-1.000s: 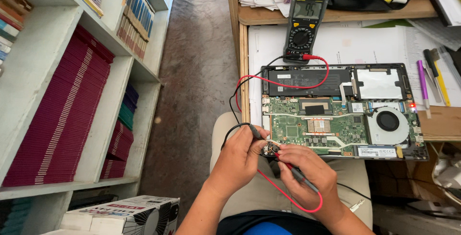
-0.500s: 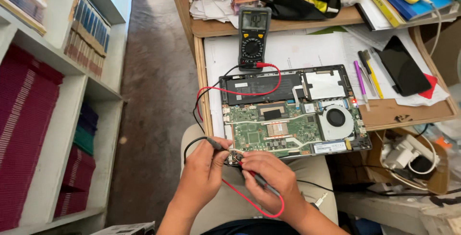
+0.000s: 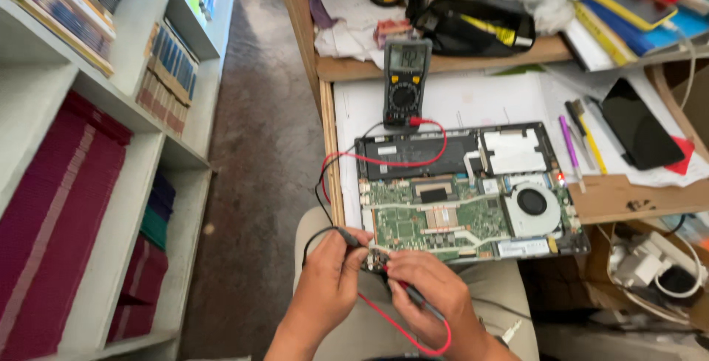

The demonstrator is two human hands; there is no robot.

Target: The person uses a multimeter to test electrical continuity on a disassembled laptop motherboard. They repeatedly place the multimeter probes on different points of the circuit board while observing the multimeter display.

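Pinching probes in both hands over the lap, just off the near edge of the tabletop (image 3: 458, 102).

Left hand (image 3: 329, 272): fingers clenched on the black probe (image 3: 347, 237), tip aimed toward 3 o'clock. Right hand (image 3: 428, 287): fingers clenched on the red probe (image 3: 402, 291), tip aimed toward 10 o'clock. Both tips meet on a small dark part (image 3: 378, 260) held between the two hands; what it is, too small to tell. Left fingers look closer to it, seemingly steadying it as well as the probe.

Key relation: the part sits at 6 o'clock from the opened laptop (image 3: 469, 191), just beside its near-left corner, apart from the green board. The laptop's long axis runs 9 to 3.

Red lead (image 3: 402, 160) loops from the multimeter (image 3: 405, 80) at 12 o'clock, across the laptop's battery area, down to the hands; the black lead hangs off the tabletop's left edge.

Surface: white paper sheets under the laptop and meter, pens (image 3: 580, 139) and a dark phone (image 3: 642, 125) at 2 o'clock.

Room: bookshelf (image 3: 111, 154) at 9 o'clock with stacked maroon books, grey floor between.
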